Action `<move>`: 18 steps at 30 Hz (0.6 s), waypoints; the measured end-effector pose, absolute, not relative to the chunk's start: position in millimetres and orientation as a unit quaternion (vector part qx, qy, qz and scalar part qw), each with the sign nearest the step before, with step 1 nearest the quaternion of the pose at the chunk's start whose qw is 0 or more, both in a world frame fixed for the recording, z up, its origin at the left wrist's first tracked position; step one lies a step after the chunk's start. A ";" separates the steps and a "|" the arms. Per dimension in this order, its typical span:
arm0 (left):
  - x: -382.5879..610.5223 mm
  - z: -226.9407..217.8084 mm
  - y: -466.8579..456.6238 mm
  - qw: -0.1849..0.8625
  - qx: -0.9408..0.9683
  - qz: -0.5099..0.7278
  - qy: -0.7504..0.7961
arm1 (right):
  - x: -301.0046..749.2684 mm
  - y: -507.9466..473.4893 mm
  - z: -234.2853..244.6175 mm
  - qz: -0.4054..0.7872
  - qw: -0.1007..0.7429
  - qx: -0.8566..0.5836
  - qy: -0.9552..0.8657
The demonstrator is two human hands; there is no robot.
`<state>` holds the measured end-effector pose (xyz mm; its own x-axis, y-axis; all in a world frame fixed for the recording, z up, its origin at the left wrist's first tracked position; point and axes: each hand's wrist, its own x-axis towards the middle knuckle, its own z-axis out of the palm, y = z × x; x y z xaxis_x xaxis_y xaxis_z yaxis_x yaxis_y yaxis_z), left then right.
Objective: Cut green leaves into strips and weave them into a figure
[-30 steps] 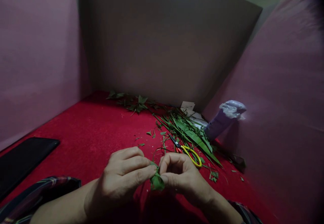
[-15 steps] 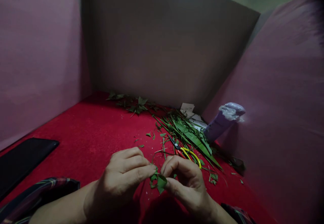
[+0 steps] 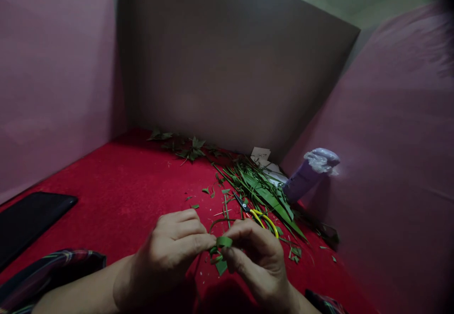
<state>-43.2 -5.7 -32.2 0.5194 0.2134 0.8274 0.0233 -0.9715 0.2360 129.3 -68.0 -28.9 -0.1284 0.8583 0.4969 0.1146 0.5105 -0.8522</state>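
Note:
A small piece of folded green leaf point(image 3: 224, 242) is held between my two hands, low in the middle of the view. My left hand point(image 3: 175, 243) pinches its left side with thumb and forefinger. On the other side, my right hand point(image 3: 257, 257) grips the looped strip between thumb and fingertips. Part of the leaf piece hangs below the fingers. Just beyond my right hand lie scissors point(image 3: 253, 211) with yellow and red handles and dark blades, partly hidden by the hand.
A heap of long green leaves and stems point(image 3: 264, 188) lies on the red cloth point(image 3: 117, 177). Behind it stand white papers point(image 3: 260, 154) and a purple container point(image 3: 307, 179) topped with clear plastic. Lobed leaves point(image 3: 193, 149) lie near the back wall; a black flat object point(image 3: 37, 217) is at left.
My right fingers have turned the leaf strip, so its loop now shows upright between the fingertips. Both hands keep their pinch. The view has shifted slightly.

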 end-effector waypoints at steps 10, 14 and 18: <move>-41.2 -30.8 -7.3 0.117 0.857 0.495 0.083 | 128.2 -67.8 -27.4 0.154 0.548 -0.326 -0.755; -40.5 -29.9 -7.2 0.120 0.859 0.491 0.085 | 127.8 -65.1 -31.6 0.070 0.558 -0.300 -0.770; -40.6 -29.7 -7.2 0.118 0.861 0.486 0.088 | 132.8 -64.0 -39.8 -0.012 0.519 -0.299 -0.800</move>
